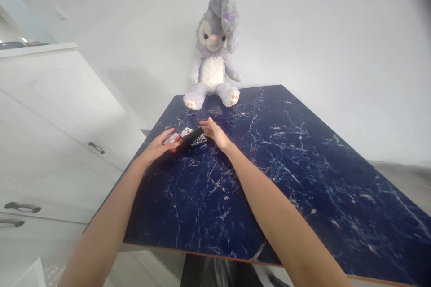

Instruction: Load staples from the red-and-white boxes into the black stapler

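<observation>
On the dark blue marbled table [215,179] lies a small group of things between my two hands. A black cylindrical object [191,138] with an orange part at its left end lies slantwise on top. Under and beside it are red-and-white flat packets or cards [173,138] and a striped silvery item [199,141], too small to name. My left hand [157,147] is at the left end, fingers and thumb apart, the thumb by the orange part. At the right end, my right hand [215,134] is open, its stretched fingertips beside the black object.
A grey-lilac plush toy [213,71] with a white belly sits at the table's far edge against the white wall [323,45]. To the left stands a white cabinet [54,134] with dark handles, close to the table's side.
</observation>
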Motion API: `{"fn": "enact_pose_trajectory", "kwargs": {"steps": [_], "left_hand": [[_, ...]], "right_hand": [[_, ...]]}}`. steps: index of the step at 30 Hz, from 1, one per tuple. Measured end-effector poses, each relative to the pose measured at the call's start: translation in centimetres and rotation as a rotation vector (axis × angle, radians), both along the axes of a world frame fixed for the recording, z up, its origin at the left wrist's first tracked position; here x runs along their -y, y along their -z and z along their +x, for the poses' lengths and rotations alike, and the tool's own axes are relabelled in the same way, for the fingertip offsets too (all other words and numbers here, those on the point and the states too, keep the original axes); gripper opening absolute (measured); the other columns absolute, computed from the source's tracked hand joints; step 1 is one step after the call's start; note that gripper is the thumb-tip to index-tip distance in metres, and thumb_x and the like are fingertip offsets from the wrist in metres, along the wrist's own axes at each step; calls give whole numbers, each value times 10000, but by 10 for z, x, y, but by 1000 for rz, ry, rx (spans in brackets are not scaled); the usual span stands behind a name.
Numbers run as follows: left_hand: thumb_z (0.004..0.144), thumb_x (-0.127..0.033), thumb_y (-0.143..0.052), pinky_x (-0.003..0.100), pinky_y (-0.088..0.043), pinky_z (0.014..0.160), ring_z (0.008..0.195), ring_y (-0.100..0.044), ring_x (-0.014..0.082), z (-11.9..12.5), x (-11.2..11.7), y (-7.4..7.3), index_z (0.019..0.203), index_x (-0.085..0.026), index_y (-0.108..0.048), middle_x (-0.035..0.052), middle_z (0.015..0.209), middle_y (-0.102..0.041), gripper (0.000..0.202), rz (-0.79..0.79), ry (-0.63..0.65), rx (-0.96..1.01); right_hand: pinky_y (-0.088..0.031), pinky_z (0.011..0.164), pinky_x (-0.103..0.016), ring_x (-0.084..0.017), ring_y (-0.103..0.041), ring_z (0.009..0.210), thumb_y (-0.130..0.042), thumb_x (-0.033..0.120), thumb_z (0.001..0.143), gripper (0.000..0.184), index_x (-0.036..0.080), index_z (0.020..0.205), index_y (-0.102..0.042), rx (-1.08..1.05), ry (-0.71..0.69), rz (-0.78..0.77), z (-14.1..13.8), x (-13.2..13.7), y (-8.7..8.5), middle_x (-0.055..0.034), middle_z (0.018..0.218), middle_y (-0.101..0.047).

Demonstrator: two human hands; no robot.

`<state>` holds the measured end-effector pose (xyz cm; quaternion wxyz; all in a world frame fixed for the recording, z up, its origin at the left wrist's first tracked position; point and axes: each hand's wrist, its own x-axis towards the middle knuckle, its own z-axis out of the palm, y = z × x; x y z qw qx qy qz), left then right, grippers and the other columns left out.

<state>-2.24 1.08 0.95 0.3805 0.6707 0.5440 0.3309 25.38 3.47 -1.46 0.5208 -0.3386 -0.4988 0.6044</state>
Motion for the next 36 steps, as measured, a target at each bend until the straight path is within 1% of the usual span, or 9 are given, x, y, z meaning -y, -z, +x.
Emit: {"fn": "enact_pose_trajectory", "kwargs": {"steps": [4, 10, 15, 17, 20, 24, 27, 30, 36], "left_hand": [[733, -447, -816, 489, -350, 1157, 1401, -456, 332, 0, -2, 1, 1497, -310, -446, 132, 1498, -511, 860, -24, -11, 11], [718, -457, -826, 489, -374, 1139, 1400, -454, 350, 2, 0, -4, 1513, -304, -424, 144, 1519, -483, 903, -52, -36, -22], [760, -497, -778, 431, -372, 1147, 1437, -406, 312, 0, 3, -2, 1510, -315, -424, 94, 1578, -413, 848, -1, -15, -51], [775, -521, -753, 416, -382, 1136, 1424, -423, 307, -4, 4, -3, 1501, -306, -441, 84, 1582, -408, 820, 19, -5, -79], [766, -565, -733, 425, -428, 1080, 1308, -538, 322, -13, 3, -7, 1382, -264, -587, 95, 1472, -543, 701, 43, 16, -189], [736, -575, -736, 397, -504, 936, 1044, -661, 286, -16, 5, -14, 1163, -229, -698, 65, 1190, -707, 550, 150, -69, -288], [742, -503, -744, 357, -534, 844, 940, -679, 245, -11, 6, -14, 1205, -222, -654, 52, 1120, -719, 548, 253, -222, -140], [753, -415, -742, 344, -560, 781, 866, -685, 216, -8, 5, -11, 1286, -212, -595, 61, 1060, -714, 589, 282, -275, 87], [743, -266, -717, 333, -567, 708, 718, -678, 171, -8, 0, -4, 1307, -187, -578, 67, 961, -705, 586, 154, -308, 358]], "right_hand": [[-441, 1058, -400, -234, -633, 1149, -300, 681, 962, 663, 216, 1269, -660, -25, -26, -28, 4, 2, -5, -105, 1240, -690], [-339, 1136, -443, -269, -565, 1255, -304, 714, 944, 673, 249, 1208, -711, 1, -7, 34, 5, 0, -2, -74, 1252, -695], [-395, 1073, -414, -261, -605, 1190, -265, 719, 944, 698, 241, 1136, -736, 52, 75, 60, 4, 2, -2, -75, 1211, -712], [-415, 1028, -392, -254, -631, 1119, -212, 720, 952, 737, 236, 1012, -764, 169, 232, 99, 6, 4, -3, -68, 1133, -733], [-404, 987, -354, -238, -644, 1017, -143, 675, 985, 797, 221, 719, -741, 431, 438, 233, 10, 9, -5, -65, 950, -743], [-364, 1011, -349, -227, -616, 1000, -142, 589, 1028, 785, 216, 587, -674, 683, 377, 427, 10, 14, -6, -85, 879, -724], [-325, 1064, -402, -256, -557, 1091, -234, 587, 1025, 702, 223, 633, -689, 772, 343, 516, 8, 17, -4, -95, 1005, -724], [-301, 1091, -453, -285, -506, 1162, -305, 580, 1016, 618, 242, 707, -719, 777, 341, 593, 10, 18, -2, -83, 1124, -705], [-376, 1013, -395, -245, -614, 990, -209, 540, 1040, 633, 253, 809, -724, 768, 267, 491, 16, 11, -3, -59, 958, -728]]}}
